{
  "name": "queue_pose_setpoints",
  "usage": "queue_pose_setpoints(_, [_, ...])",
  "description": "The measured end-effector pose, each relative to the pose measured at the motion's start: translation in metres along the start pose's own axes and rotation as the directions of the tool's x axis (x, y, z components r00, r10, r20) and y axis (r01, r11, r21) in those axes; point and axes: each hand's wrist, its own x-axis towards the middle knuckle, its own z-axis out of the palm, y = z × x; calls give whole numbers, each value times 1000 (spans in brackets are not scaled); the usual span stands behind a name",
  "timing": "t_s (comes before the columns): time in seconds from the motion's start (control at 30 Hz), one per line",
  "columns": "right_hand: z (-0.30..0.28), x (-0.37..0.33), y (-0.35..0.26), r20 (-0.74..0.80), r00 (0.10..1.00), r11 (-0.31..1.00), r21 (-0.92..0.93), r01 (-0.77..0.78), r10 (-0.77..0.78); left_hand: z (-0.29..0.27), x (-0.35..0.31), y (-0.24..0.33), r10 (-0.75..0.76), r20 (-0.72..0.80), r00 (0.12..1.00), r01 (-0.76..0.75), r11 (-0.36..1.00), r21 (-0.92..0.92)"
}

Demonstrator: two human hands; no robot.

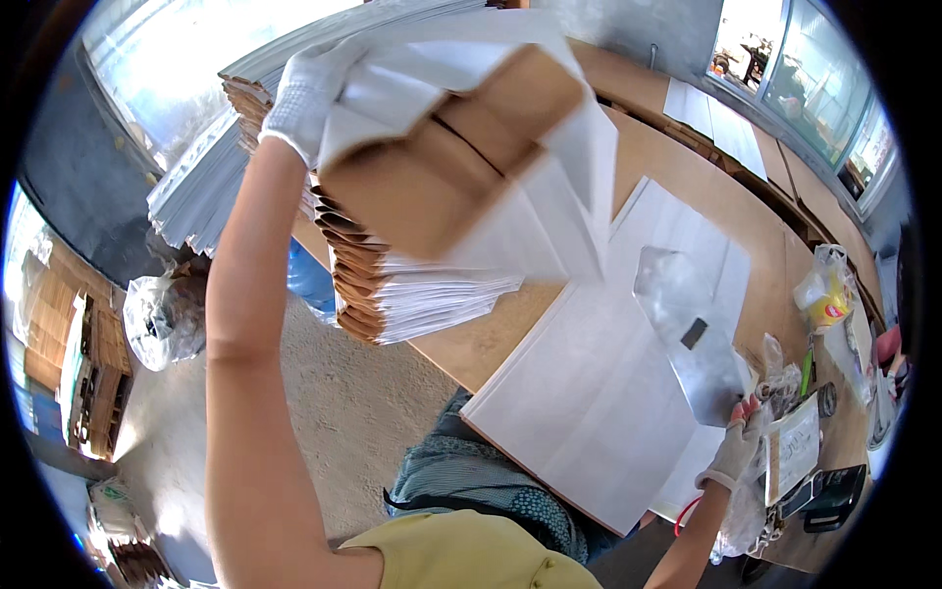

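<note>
- Where your table (643,142) spreads out, white sheets (589,393) lie flat;
- your left hand (322,90) grasps a folded white-and-brown paper piece (427,191), raised near a folded stack (412,299);
- your right hand (734,450) touches a gray plate (672,285) at its lower end; its grip I cannot tell.

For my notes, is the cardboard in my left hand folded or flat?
At least partly folded: the cardboard shows brown and white panels at different angles, though blurred.

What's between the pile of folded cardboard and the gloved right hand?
In the head view: bare wooden tabletop, then flat white sheets, with a shiny grey plate on top, by the right hand.
</note>
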Motion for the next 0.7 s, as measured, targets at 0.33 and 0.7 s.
queue_pose_setpoints(0.33, [-3,-108,-55,567,822,752,-562,344,48,-116,77,-268,5,-99,995,-46,908,-416])
queue_pose_setpoints(0.7, [-37,-136,-130,919,392,335,-383,861,42,113,-230,-143,547,833,87,-747,588,-308])
